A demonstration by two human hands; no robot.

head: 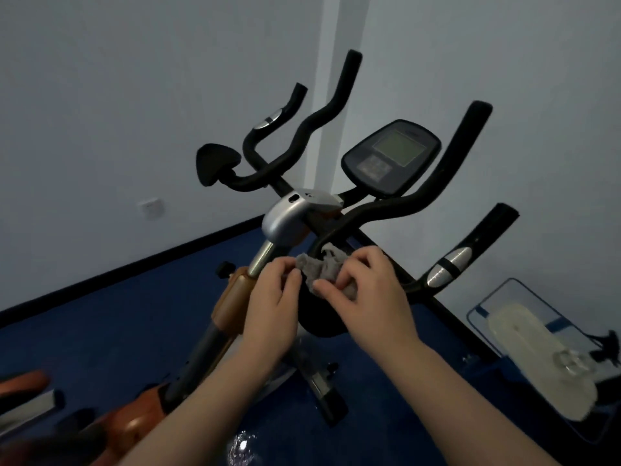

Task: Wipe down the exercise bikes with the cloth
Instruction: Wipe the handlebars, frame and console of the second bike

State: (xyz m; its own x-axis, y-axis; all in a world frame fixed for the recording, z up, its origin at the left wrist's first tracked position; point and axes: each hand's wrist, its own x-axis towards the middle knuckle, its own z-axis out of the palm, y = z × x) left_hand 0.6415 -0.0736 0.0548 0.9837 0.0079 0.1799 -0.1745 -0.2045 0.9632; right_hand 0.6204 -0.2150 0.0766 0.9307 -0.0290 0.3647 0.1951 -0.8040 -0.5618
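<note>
The black-and-orange exercise bike [235, 317] with its black tubular handlebars [396, 210] fills the middle of the view, standing on a blue floor [100, 331] against a pale wall; it looks heavy and rigid, so it should stay put under wiping pressure and need no steadying. Its dark oval console with a grey screen [391, 156] is the delicate part and probably wants a light touch rather than scrubbing. The curved bars are smooth and round, so a cloth wrapped around them should slide easily along their length. Both hands are at the lower bend of the handlebars: the left hand [275, 294] has its fingers curled onto one end of the small grey crumpled cloth [327, 267], and the right hand [366, 287] pinches the other end with bent fingertips. The cloth lies bunched against the black bar between the two hands. It is soft, light and limp, best gathered into the palm so it folds round the tube.
</note>
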